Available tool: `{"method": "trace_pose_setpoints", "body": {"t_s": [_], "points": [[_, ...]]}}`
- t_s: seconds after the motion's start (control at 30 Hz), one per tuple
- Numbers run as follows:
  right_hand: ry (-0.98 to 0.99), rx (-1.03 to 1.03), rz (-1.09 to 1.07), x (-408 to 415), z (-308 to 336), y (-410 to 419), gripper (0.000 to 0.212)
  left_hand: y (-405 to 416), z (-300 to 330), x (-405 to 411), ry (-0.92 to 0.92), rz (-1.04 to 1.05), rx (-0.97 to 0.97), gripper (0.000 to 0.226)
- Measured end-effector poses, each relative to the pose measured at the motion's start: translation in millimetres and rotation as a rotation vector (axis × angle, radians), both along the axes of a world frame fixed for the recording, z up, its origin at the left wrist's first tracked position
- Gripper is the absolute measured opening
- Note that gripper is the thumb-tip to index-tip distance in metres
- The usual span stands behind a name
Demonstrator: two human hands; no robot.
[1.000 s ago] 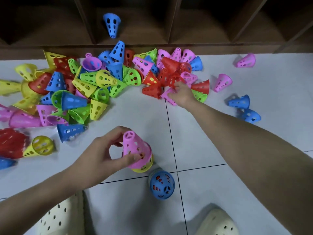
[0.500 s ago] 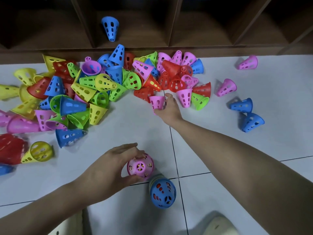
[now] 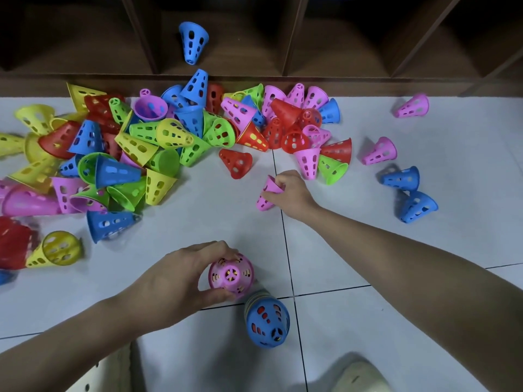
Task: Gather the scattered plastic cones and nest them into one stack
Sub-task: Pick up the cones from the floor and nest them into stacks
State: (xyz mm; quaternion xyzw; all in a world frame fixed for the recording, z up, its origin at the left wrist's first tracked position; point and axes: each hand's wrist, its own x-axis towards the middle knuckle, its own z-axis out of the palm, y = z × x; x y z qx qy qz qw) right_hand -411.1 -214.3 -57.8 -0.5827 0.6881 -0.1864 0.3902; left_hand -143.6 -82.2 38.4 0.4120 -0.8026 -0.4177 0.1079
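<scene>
Centre frame: your right hand point(image 3: 291, 193) pinches a pink cone point(image 3: 267, 193). Lower centre: your left hand point(image 3: 181, 281) grips the pink-topped stack point(image 3: 230, 275), just beside the blue-topped stack point(image 3: 267, 323).

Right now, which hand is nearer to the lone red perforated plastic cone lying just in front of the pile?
Right. The right hand, holding a pink cone, is just below-right of the red cone; the left hand grips the pink-topped stack much nearer the person.

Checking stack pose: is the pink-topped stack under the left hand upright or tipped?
Upright. The pink-topped stack shows its small closed tip straight at the camera, rim hidden below, with the left hand gripping its sides.
</scene>
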Motion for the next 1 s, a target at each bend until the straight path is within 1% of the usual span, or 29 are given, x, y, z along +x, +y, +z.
{"method": "trace_pose_setpoints", "body": {"t_s": [0.07,0.17,0.2,0.27,0.37,0.47,0.57,0.67,0.73,0.77,0.87,0.9,1.0], "points": [[-0.088,0.012,-0.04,-7,10,11,0.052,0,0,0,0.001,0.003,0.002,0.051],[-0.203,0.114,-0.152,-14,30,30,0.036,3,-1,0,-0.005,0.012,0.002,0.051],[-0.26,0.165,-0.189,-16,38,35,0.033,5,-1,0,-0.002,0.021,0.01,0.051],[-0.399,0.287,-0.247,-19,53,49,0.035,9,-3,0,0.01,0.049,0.03,0.053],[-0.576,0.486,-0.25,-19,80,77,0.03,12,-5,0,0.025,0.071,0.047,0.056],[-0.699,0.629,-0.319,-20,93,106,0.038,12,-3,-1,0.036,0.083,0.058,0.062],[-0.88,0.672,-0.414,-23,96,129,0.041,13,0,-3,0.03,0.097,0.05,0.065],[-0.99,0.637,-0.497,-26,93,143,0.032,14,-1,-4,0.009,0.107,0.052,0.065],[-0.963,0.546,-0.519,-31,82,147,0.021,14,-2,-4,0.001,0.104,0.049,0.064],[-0.881,0.49,-0.502,-35,73,149,0.021,14,-2,-4,-0.001,0.1,0.047,0.064],[-0.458,0.344,-0.382,-52,45,153,0.047,15,-2,-4,-0.007,0.095,0.035,0.061],[-0.363,0.305,-0.356,-58,36,154,0.049,15,-2,-4,-0.008,0.093,0.032,0.06],[-0.226,0.182,-0.345,-74,15,157,0.046,16,-2,-5,-0.012,0.08,0.018,0.059]]}}
